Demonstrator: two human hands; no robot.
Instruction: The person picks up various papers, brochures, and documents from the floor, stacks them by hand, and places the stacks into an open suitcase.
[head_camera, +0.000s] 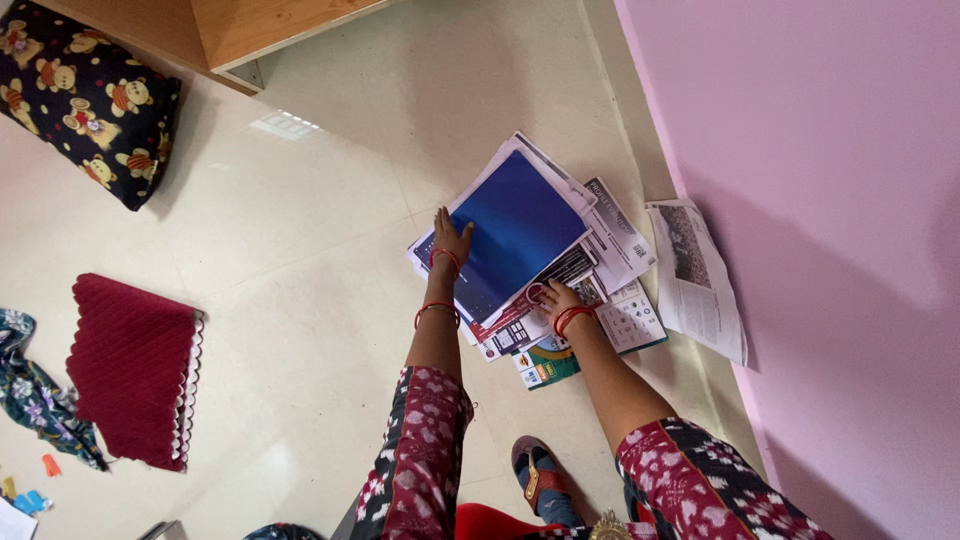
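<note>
We look down from above at a pile of papers and magazines (560, 270) on the shiny pale floor (300, 250), close to the pink wall (820, 200). On top of the pile lies a dark blue folder (515, 232), a bit crooked, with its corners poking past the sheets under it.

Our left hand (450, 240) lies flat on the left edge of the blue folder, fingers spread out. It presses down and grabs nothing, likely so the top sheets do not slide. Our right hand (556, 300) sits at the lower edge of the pile, on the printed pages. Its fingers seem to curl under a sheet, but the view is small, so we cannot tell if it grips one. Red bangles (440, 308) ring both wrists.

A newspaper (695, 280) lies alone by the wall, just beside the pile. A green booklet (545, 365) sticks out at the bottom. Far to the left we see a dark red quilted mat (130, 370) and a black pillow with teddy bears (85, 100). A sandalled foot (540, 480) stands near the pile.
</note>
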